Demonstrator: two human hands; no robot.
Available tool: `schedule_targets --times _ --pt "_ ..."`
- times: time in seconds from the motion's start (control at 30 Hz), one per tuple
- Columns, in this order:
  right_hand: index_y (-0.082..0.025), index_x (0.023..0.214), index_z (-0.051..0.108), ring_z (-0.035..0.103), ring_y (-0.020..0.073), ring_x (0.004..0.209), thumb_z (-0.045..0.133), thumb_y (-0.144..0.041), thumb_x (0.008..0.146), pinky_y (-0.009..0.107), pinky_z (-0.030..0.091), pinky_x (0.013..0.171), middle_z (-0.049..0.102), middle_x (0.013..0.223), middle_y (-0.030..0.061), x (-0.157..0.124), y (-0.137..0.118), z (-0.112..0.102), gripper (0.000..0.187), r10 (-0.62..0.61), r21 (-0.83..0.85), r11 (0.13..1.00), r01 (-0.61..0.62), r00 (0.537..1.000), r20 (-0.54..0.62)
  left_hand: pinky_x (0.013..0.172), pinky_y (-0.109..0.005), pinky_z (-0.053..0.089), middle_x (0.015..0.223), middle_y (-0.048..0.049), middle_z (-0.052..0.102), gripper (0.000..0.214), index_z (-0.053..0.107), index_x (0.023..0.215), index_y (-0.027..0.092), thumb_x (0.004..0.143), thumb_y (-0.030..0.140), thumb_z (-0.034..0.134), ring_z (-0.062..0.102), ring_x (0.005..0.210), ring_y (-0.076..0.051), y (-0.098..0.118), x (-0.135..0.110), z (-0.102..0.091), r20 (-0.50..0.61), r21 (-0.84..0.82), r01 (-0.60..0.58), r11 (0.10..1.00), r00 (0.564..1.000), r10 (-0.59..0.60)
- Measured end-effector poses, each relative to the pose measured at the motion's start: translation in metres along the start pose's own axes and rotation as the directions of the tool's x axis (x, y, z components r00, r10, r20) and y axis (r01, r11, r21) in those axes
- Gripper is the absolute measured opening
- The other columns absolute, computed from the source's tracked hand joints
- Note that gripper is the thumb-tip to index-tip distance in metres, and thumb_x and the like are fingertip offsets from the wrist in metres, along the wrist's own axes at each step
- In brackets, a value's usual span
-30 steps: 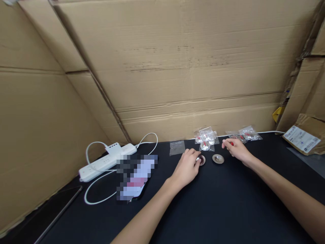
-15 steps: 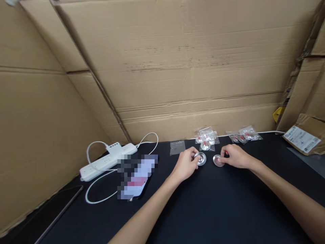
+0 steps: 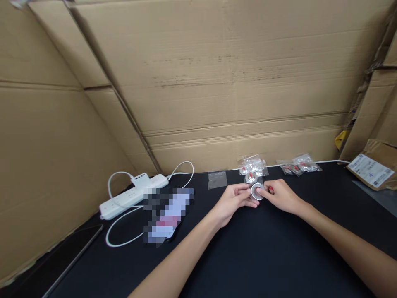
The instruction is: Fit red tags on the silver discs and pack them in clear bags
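Observation:
My left hand (image 3: 233,202) is closed at the left side of a small round silver metal disc (image 3: 257,192), its fingers reaching behind and below the rim. My right hand (image 3: 281,196) pinches the same disc from the right, with the thumb lying on its face. A bit of red (image 3: 271,190) shows by the right fingers; what it is I cannot make out. Only one disc face can be seen between the hands, so a second disc may be hidden behind it. Just beyond the fingers lie clear plastic bags (image 3: 253,165) with silver discs and red pieces inside.
More bagged discs (image 3: 300,164) lie to the right at the back, and a flat clear bag (image 3: 217,179) to the left. A white power strip (image 3: 133,196) with looped cable and a blurred phone (image 3: 170,217) sit left. A labelled cardboard box (image 3: 374,165) stands right, before cardboard walls.
My hands have come together. The two discs, held apart before, now meet between my fingers, with just one face showing. The bags and other objects lie as before.

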State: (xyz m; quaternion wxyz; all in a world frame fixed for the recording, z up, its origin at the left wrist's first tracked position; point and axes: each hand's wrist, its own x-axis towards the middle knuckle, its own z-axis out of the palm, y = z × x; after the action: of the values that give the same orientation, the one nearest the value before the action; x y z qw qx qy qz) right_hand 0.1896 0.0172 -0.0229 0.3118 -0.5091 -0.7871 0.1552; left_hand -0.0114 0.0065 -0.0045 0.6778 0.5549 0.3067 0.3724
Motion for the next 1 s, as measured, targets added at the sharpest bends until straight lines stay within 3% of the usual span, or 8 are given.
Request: schedule_targets --times 0.1,0.3,0.5,0.6,0.73,0.87,1.0 --pt "-0.018 0.056 0.050 0.036 0.0105 0.050 0.048 -0.050 0.092 0.024 0.026 0.051 0.043 0.050 -0.0034 0.000 -0.001 0.000 0.048 -0.023 0.022 1.000 0.022 0.999 0.036 0.093 -0.043 0.051 0.099 -0.0171 0.071 0.036 0.066 0.111 0.005 0.084 0.029 0.069 0.071 0.088 -0.025 -0.002 -0.001 -0.001 0.071 -0.063 -0.004 0.998 0.997 0.009" --pt "-0.017 0.058 0.054 0.044 0.0115 0.055 0.041 -0.051 0.094 0.023 0.032 0.055 0.052 0.057 -0.0007 0.002 -0.006 0.003 0.051 -0.053 0.264 0.964 0.011 0.987 0.154 0.095 -0.043 0.049 0.097 -0.0114 0.070 0.038 0.062 0.112 0.012 0.080 0.028 0.074 0.071 0.091 -0.025 -0.006 0.001 -0.007 0.122 -0.230 0.028 0.973 0.993 0.000" --pt "-0.017 0.052 0.046 0.031 0.0095 0.052 0.048 -0.053 0.091 0.023 0.024 0.050 0.036 0.051 -0.0044 0.000 -0.004 0.005 0.053 -0.001 0.162 0.987 -0.010 0.997 0.071 0.094 -0.043 0.049 0.095 -0.0082 0.069 0.038 0.056 0.110 0.015 0.079 0.026 0.076 0.072 0.088 -0.024 -0.011 0.003 -0.007 0.095 -0.261 0.031 0.965 0.995 -0.006" --pt "-0.017 0.052 0.044 0.031 0.0094 0.052 0.045 -0.053 0.092 0.024 0.025 0.051 0.036 0.051 -0.0041 0.001 -0.004 0.005 0.054 -0.016 0.175 0.985 0.006 0.998 0.054 0.088 -0.039 0.051 0.092 -0.0080 0.069 0.041 0.055 0.113 0.015 0.079 0.025 0.076 0.072 0.084 -0.022 -0.010 0.003 -0.006 0.078 -0.235 0.026 0.972 0.997 -0.008" --pt "-0.018 0.056 0.046 0.031 0.0090 0.045 0.035 -0.059 0.094 0.024 0.026 0.047 0.034 0.048 -0.0050 0.003 -0.005 0.008 0.056 0.064 0.435 0.896 -0.092 0.995 0.079 0.081 -0.036 0.053 0.098 -0.0115 0.069 0.043 0.057 0.119 0.013 0.082 0.026 0.073 0.070 0.078 -0.019 -0.005 0.002 -0.007 0.058 -0.201 0.024 0.979 0.998 -0.012" --pt "-0.019 0.078 0.057 0.022 0.0076 0.040 0.048 -0.063 0.086 0.022 0.021 0.040 0.028 0.050 -0.0092 0.002 -0.010 0.008 0.046 0.126 0.649 0.739 -0.182 0.983 0.133 0.085 -0.037 0.053 0.100 -0.0121 0.069 0.037 0.061 0.115 0.013 0.082 0.029 0.072 0.069 0.082 -0.019 -0.002 0.003 -0.010 -0.027 -0.192 -0.014 0.981 1.000 0.009" --pt "-0.016 0.086 0.069 0.032 0.0102 0.045 0.048 -0.059 0.088 0.023 0.027 0.043 0.035 0.050 -0.0053 0.001 -0.019 0.001 0.047 0.100 0.614 0.784 -0.097 0.995 0.030 0.091 -0.039 0.051 0.101 -0.0134 0.070 0.032 0.065 0.106 0.012 0.083 0.033 0.072 0.068 0.090 -0.020 -0.002 0.005 -0.012 -0.074 -0.175 -0.020 0.984 0.997 0.007"
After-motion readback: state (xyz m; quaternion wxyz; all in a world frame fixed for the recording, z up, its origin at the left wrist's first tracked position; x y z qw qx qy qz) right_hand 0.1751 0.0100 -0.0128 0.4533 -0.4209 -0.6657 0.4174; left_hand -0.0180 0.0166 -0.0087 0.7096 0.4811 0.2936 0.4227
